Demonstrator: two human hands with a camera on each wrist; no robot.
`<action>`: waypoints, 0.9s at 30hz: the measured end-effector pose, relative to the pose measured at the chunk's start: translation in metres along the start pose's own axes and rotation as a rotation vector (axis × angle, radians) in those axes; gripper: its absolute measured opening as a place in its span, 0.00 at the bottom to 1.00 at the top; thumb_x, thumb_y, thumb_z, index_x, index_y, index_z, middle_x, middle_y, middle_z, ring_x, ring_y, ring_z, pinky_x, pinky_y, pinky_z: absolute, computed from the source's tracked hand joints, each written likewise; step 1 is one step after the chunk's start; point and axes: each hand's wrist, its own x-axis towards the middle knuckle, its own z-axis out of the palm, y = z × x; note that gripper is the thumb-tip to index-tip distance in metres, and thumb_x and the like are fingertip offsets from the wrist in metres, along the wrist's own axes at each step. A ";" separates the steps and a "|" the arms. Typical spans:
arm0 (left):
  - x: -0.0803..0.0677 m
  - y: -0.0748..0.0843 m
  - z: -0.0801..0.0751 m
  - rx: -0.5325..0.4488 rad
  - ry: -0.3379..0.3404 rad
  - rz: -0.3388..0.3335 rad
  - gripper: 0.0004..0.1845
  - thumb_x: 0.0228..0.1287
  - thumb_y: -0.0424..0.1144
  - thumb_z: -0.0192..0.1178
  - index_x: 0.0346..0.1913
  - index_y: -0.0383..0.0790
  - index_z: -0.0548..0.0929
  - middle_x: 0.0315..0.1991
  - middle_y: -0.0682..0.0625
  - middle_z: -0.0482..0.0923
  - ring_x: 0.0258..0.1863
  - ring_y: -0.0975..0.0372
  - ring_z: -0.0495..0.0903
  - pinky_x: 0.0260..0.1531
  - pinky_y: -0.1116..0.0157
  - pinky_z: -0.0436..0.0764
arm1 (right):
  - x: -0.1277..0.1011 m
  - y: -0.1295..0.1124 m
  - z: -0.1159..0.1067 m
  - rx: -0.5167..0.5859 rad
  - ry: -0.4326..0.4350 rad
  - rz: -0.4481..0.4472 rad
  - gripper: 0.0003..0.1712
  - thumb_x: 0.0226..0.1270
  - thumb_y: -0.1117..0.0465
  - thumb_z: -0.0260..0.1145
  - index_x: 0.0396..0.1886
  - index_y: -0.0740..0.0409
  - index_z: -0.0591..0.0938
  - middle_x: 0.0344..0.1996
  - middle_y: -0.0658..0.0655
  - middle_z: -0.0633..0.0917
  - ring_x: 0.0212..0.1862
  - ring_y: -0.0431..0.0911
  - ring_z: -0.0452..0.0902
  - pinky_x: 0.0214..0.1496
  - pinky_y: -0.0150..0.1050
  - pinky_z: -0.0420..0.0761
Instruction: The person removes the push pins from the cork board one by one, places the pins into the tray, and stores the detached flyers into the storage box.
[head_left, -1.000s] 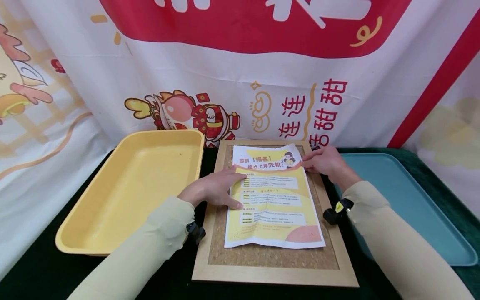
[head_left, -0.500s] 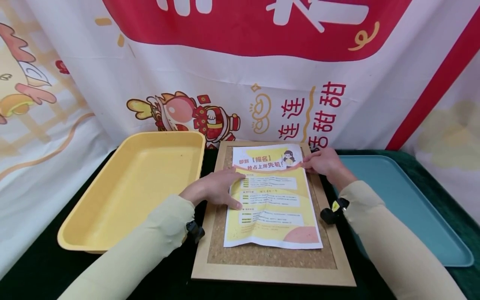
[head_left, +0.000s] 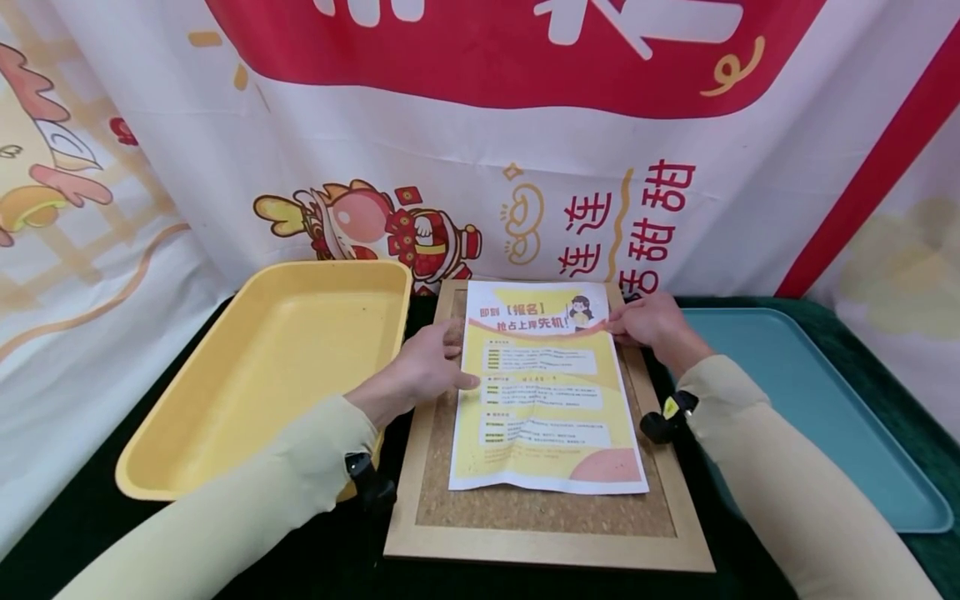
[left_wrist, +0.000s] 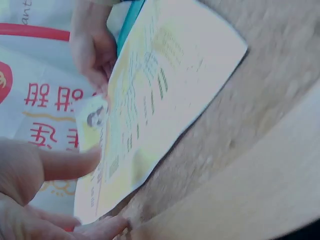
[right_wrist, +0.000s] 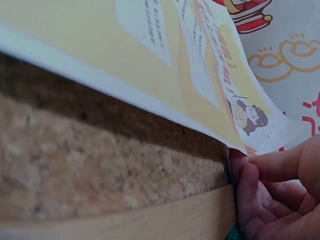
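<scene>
Flyer: a yellow and white printed flyer point(head_left: 546, 392) is laid on the cork of a wood-framed board point(head_left: 551, 550). Its top edge reaches the board's far edge; a strip of bare cork is left along the near edge.

Left hand: the left hand point(head_left: 423, 367) is laid at the flyer's left edge, about mid-height, with the fingers point(left_wrist: 70, 162) stretched out and relaxed on the paper. Nothing is grasped. The sheet appears to be pinned flat so that it cannot slide.

Right hand: the right hand point(head_left: 651, 323) is kept at the flyer's upper right edge, over the board's right frame. In the right wrist view the paper's edge point(right_wrist: 235, 145) is seen lifted clear of the cork and pinched by the curled fingers point(right_wrist: 252, 185). The grip looks suited to squaring or shifting the sheet against the frame.

Board: it is set in the middle of the dark green surface point(head_left: 862, 321), between two trays, with its far edge near the printed backdrop point(head_left: 480, 167).

Yellow tray: a deep yellow tray point(head_left: 187, 479) is placed just beside the board's left edge; nothing is seen in it.

Blue tray: a shallow blue tray point(head_left: 825, 392) is placed at the surface's right edge; no contents are visible, though part is hidden by the right sleeve point(head_left: 780, 483).
</scene>
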 end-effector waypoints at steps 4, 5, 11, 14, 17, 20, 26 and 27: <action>-0.004 0.000 0.002 -0.162 0.017 -0.075 0.49 0.68 0.22 0.66 0.86 0.38 0.52 0.82 0.38 0.62 0.78 0.49 0.70 0.67 0.53 0.81 | 0.001 0.000 0.000 0.019 0.009 0.015 0.16 0.78 0.61 0.68 0.60 0.62 0.86 0.60 0.64 0.84 0.48 0.50 0.84 0.54 0.39 0.84; -0.004 0.000 0.002 -0.186 0.023 -0.095 0.48 0.68 0.21 0.65 0.86 0.39 0.54 0.81 0.37 0.64 0.76 0.49 0.73 0.63 0.56 0.84 | 0.001 0.000 0.000 0.023 0.012 0.016 0.17 0.77 0.61 0.68 0.60 0.62 0.86 0.60 0.64 0.84 0.48 0.50 0.84 0.54 0.39 0.84; -0.010 0.000 0.002 -0.245 0.064 -0.142 0.41 0.65 0.17 0.61 0.80 0.39 0.66 0.66 0.37 0.77 0.58 0.54 0.82 0.42 0.69 0.86 | 0.003 0.000 0.000 0.049 0.031 0.032 0.17 0.77 0.61 0.68 0.60 0.62 0.86 0.60 0.64 0.84 0.47 0.49 0.85 0.50 0.36 0.86; -0.014 0.000 0.002 -0.276 0.045 -0.144 0.38 0.65 0.16 0.60 0.78 0.37 0.68 0.64 0.36 0.79 0.53 0.55 0.84 0.38 0.69 0.86 | 0.003 0.001 0.000 0.092 0.048 0.048 0.19 0.76 0.62 0.69 0.62 0.62 0.84 0.60 0.63 0.84 0.46 0.47 0.86 0.47 0.34 0.86; -0.017 -0.001 0.001 -0.303 0.017 -0.145 0.36 0.66 0.17 0.61 0.76 0.36 0.70 0.62 0.35 0.81 0.49 0.56 0.86 0.38 0.68 0.87 | 0.003 0.002 -0.001 0.129 0.052 0.059 0.20 0.76 0.62 0.69 0.64 0.62 0.83 0.61 0.62 0.84 0.46 0.46 0.85 0.45 0.33 0.86; -0.020 -0.002 0.001 -0.314 -0.014 -0.146 0.33 0.67 0.18 0.62 0.74 0.34 0.71 0.61 0.35 0.84 0.46 0.57 0.87 0.39 0.67 0.88 | 0.003 0.001 -0.002 0.139 0.039 0.063 0.20 0.77 0.62 0.68 0.64 0.62 0.82 0.61 0.62 0.83 0.48 0.46 0.84 0.45 0.33 0.85; -0.023 -0.003 -0.001 -0.318 -0.050 -0.141 0.31 0.67 0.18 0.61 0.72 0.31 0.72 0.59 0.35 0.86 0.43 0.58 0.87 0.39 0.66 0.88 | 0.003 0.000 -0.002 0.153 0.021 0.076 0.21 0.77 0.62 0.67 0.66 0.62 0.82 0.62 0.61 0.83 0.49 0.46 0.84 0.44 0.31 0.85; -0.024 -0.003 -0.002 -0.316 -0.046 -0.138 0.30 0.67 0.18 0.61 0.72 0.31 0.72 0.58 0.35 0.86 0.43 0.59 0.87 0.39 0.66 0.88 | 0.003 -0.001 -0.002 0.160 0.019 0.078 0.21 0.77 0.61 0.68 0.66 0.62 0.82 0.62 0.61 0.83 0.49 0.45 0.84 0.44 0.31 0.86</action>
